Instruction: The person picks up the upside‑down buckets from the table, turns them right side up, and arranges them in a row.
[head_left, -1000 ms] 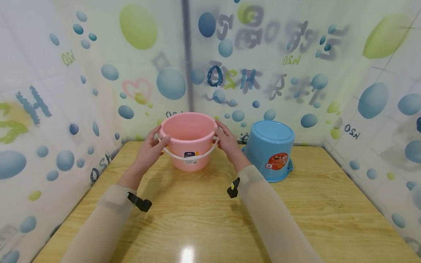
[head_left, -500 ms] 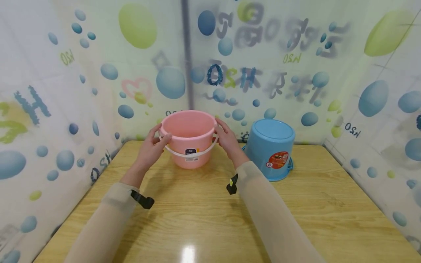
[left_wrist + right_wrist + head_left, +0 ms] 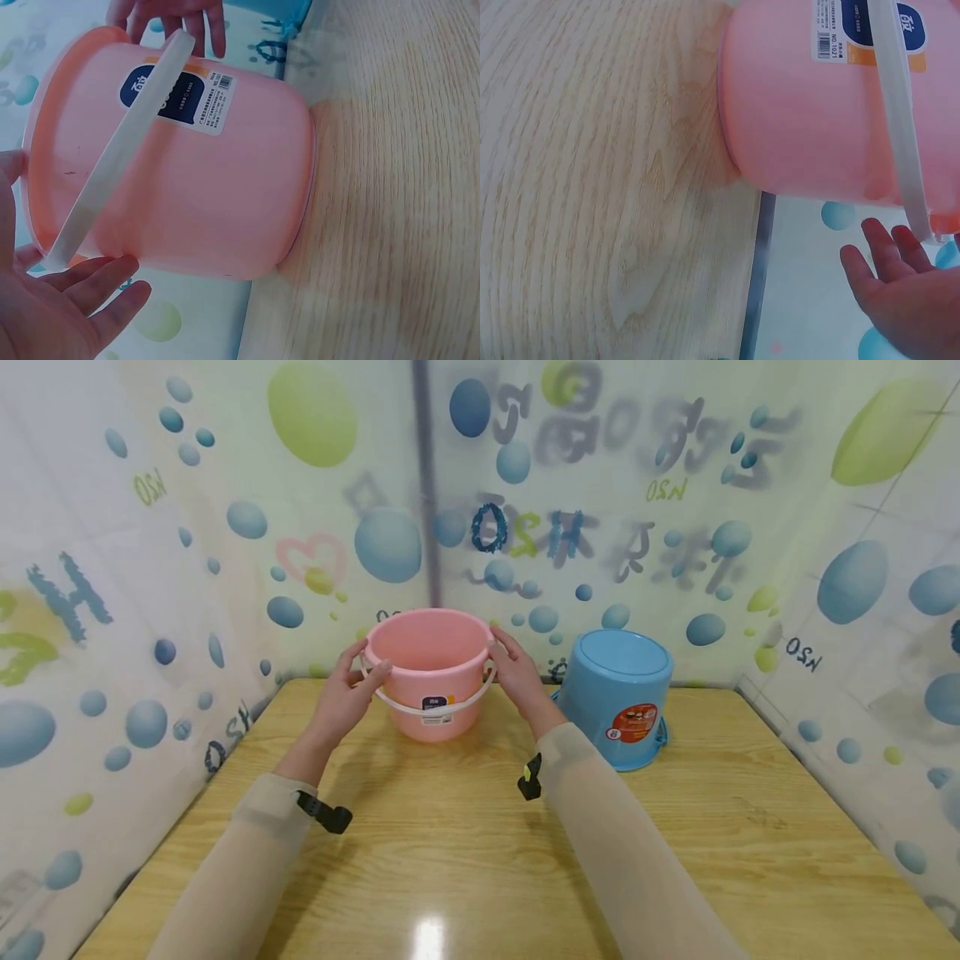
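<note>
A pink plastic bucket (image 3: pixel 408 687) stands upright at the back of the wooden table, its mouth facing up. The white handle (image 3: pixel 124 146) hangs down across its front, over a dark label (image 3: pixel 853 31). At the left of the rim, my left hand (image 3: pixel 341 702) grips the bucket, thumb over the rim and the other fingers along the outer wall. My right hand (image 3: pixel 521 681) holds the opposite side by the rim near the handle's end; its thumb is mostly hidden in the head view. The bucket's base meets the tabletop in both wrist views.
Right of the pink bucket, a blue bucket (image 3: pixel 592 693) stands upside down with a red oval sticker (image 3: pixel 633 724), close to my right forearm. Bubble-printed curtains (image 3: pixel 615 568) enclose the wooden table (image 3: pixel 465 852) at the back and both sides.
Both hands stay on the pink bucket, which shows no clear shift on the table. The whole head view has drifted slightly upward.
</note>
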Demonstrator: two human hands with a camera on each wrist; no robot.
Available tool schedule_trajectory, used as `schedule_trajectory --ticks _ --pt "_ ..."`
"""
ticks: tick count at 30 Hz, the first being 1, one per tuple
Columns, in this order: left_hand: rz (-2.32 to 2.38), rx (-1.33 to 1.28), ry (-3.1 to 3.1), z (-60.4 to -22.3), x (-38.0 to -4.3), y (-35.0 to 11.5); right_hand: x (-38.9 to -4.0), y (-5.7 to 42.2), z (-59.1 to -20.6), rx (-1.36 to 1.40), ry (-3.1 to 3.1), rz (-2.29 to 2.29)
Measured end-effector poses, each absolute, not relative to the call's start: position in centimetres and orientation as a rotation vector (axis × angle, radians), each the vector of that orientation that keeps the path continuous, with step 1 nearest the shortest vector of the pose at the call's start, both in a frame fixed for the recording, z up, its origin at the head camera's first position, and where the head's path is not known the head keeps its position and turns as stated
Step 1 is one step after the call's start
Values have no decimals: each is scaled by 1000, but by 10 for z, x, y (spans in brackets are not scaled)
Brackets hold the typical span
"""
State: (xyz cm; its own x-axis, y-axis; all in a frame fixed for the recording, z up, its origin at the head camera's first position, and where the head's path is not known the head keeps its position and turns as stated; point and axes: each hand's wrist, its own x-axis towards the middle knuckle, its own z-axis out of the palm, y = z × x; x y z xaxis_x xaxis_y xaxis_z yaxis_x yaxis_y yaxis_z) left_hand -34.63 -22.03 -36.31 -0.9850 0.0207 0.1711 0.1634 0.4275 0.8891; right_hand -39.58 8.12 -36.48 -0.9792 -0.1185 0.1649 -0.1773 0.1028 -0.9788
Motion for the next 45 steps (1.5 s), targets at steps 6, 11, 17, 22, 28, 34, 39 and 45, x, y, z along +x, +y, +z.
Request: schedule_trajectory --ticks 6,11,17,22,28,34,39,45 --pt "-1542 -160 -2572 -362 -346 -221 -398 80 -366 284 -2301 2017" --pt "-1540 -170 -2567 -360 -344 -221 -398 82 -367 291 -2379 1929" --pt "-1568 -183 -2426 -353 -338 -220 -383 86 -363 305 -2449 1822" --pt "-1499 -245 -2298 -344 -331 -213 -365 86 -352 393 -2450 1753" --pt "-1469 -339 -2242 -332 -320 -198 -348 94 -343 489 -2485 1628" --pt "-1474 -517 -2218 -327 -309 -183 -330 113 -344 569 -2523 1573" --pt "-1505 -725 -2194 -326 -303 -166 -311 128 -343 669 -2546 1523" --pt "-1559 -923 -2229 -327 -292 -145 -288 146 -343 821 -2555 1458"
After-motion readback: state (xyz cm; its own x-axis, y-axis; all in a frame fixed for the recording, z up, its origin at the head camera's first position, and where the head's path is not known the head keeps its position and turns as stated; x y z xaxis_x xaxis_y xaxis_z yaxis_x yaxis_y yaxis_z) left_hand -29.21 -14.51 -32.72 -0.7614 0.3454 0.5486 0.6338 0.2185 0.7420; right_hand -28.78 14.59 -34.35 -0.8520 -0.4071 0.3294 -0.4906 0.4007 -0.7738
